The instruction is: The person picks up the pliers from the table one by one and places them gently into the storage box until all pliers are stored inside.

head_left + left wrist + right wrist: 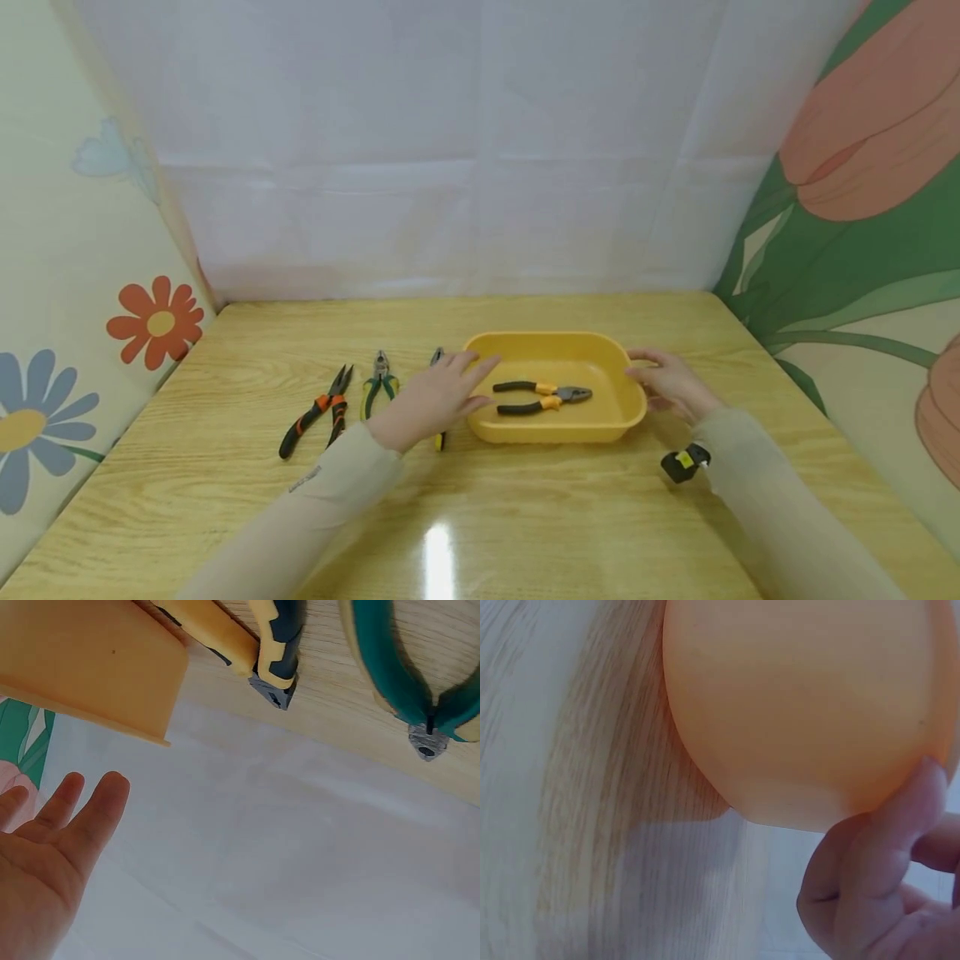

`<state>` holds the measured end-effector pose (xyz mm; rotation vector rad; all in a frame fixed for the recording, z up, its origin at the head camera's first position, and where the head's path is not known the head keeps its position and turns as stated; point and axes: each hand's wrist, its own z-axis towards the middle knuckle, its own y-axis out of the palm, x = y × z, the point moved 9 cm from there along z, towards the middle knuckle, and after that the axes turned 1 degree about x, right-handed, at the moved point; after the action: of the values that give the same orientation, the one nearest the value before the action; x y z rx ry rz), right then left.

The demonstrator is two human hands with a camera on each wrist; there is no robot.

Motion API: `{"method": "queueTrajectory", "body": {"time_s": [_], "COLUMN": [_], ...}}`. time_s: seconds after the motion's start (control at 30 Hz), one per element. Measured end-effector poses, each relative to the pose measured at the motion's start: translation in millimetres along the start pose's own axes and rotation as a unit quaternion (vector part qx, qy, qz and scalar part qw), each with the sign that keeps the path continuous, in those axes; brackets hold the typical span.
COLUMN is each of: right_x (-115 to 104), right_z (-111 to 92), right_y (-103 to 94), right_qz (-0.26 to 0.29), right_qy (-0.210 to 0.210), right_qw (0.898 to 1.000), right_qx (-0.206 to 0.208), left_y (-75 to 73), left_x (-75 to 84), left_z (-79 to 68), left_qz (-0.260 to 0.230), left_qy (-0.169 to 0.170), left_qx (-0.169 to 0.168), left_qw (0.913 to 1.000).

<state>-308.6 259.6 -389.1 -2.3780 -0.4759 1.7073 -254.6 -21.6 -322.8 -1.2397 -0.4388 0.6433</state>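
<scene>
A yellow plastic basin [555,433] holds combination pliers [558,396] with black and yellow handles. My left hand [435,392] hovers at the basin's left rim, fingers spread and fairly straight; the left wrist view shows its fingers [105,810] apart from the basin wall [97,660]. At the opposite end, my right hand [671,383] holds the right rim. Up close, its fingers [885,855] are bent, with one tip against the basin's wall [802,712]. Yellow-and-black pliers [277,652] lie just left of the basin, partly hidden under my left hand in the head view.
Left on the wood-grain table [585,517] lie green-handled pliers [381,379] and long-nose pliers [322,408] with orange and black handles. A white cloth [465,167] hangs behind; flower-print panels [885,167] flank both sides. A small black device [684,462] sits at my right wrist.
</scene>
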Motion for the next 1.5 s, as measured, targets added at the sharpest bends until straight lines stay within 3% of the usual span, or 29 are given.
{"method": "queueTrajectory", "body": {"time_s": [0.5, 0.93, 1.03, 1.33, 1.5], "right_x": [0.1, 2.9, 3.1, 2.9, 2.8], "right_z": [-0.4, 1.2, 1.2, 2.9, 2.7], "right_y": [0.3, -1.0, -0.9, -0.9, -0.3], "right_qz": [-0.006, 0.003, 0.003, 0.006, -0.001], "right_qy": [0.001, 0.0, -0.002, -0.003, -0.002], "right_qw": [1.0, 1.0, 1.0, 1.0, 1.0], "right_qx": [0.006, -0.001, -0.004, -0.008, -0.009], "left_y": [-8.2, -7.8, -9.9, -17.6, -17.9], "left_x": [-17.8, -36.0, -40.3, -47.6, -53.7], "left_z": [-34.9, -62.1, -68.3, -83.2, -91.8], "left_qz": [0.011, -0.03, -0.026, 0.005, 0.004], "left_qy": [-0.022, -0.077, -0.089, -0.083, -0.099], "left_qx": [0.054, 0.044, 0.043, 0.072, 0.064], "left_qw": [0.9982, 0.9956, 0.9947, 0.9939, 0.993]}}
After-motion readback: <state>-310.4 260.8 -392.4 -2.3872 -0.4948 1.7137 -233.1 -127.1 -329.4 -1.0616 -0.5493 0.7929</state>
